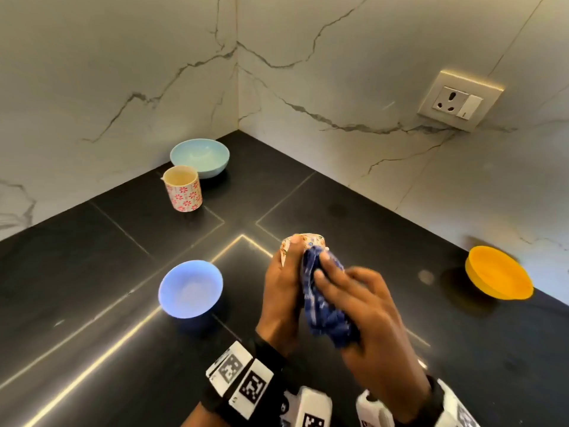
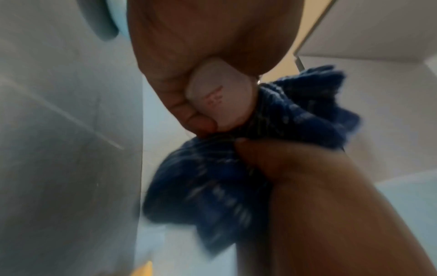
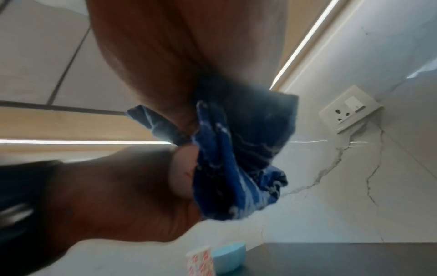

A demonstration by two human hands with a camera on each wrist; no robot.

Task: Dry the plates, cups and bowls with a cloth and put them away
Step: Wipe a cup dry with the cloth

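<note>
Counter: black stone worktop (image 1: 92, 288) under both my hands, set into a corner of veined marble wall (image 1: 338, 72).
Left hand: my left hand (image 1: 281, 291) is wrapped round a patterned cup (image 1: 308, 240), thumb up near its rim, holding it clear above the worktop.
Right hand: my right hand (image 1: 363, 306) is clenched on a bunched blue cloth (image 1: 323, 303), fingers pressing it against the cup's side.
Left wrist view: only here does the cup's pale underside (image 2: 217, 97) show, cradled in my curled left fingers (image 2: 196, 119), the cloth (image 2: 212, 186) crowding against it and blurred.
Right wrist view: the cup is almost wholly hidden behind cloth (image 3: 236, 158) and my left hand (image 3: 123, 196); only a pale sliver shows.
Near my left hand: a lilac-blue bowl (image 1: 190, 288) sits on the worktop, just to its left.
Beyond my hands: a second cup with red flowers (image 1: 182, 188) stands upright, touching or just in front of a light blue bowl (image 1: 200, 155) in the corner.
Right of my right hand: an orange bowl (image 1: 498, 272) lies tilted by the wall, well apart.
Wall: a socket plate (image 1: 458, 100) above it.
</note>
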